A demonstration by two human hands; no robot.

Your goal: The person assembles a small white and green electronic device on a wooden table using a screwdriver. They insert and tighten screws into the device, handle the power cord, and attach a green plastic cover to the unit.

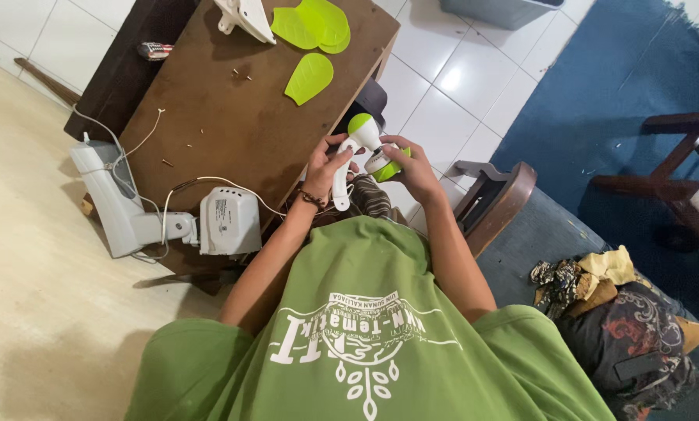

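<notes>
Green blades [312, 31], white motor housing [230, 221], screws [242, 75] on brown table [232, 125].

Smooth glossy white-and-green plastic fan part [363, 148], matt brown wooden surface [232, 117] showing dull, glossy floor tiles [443, 86] gleaming, green cloth shirt [365, 335]

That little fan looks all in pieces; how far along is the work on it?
Already apart: three green blades and a white grille piece lie on the brown table, beside loose screws and the grey motor housing. In hand: left hand and right hand hold a white-and-green part. Left: everything is unjoined.
</notes>
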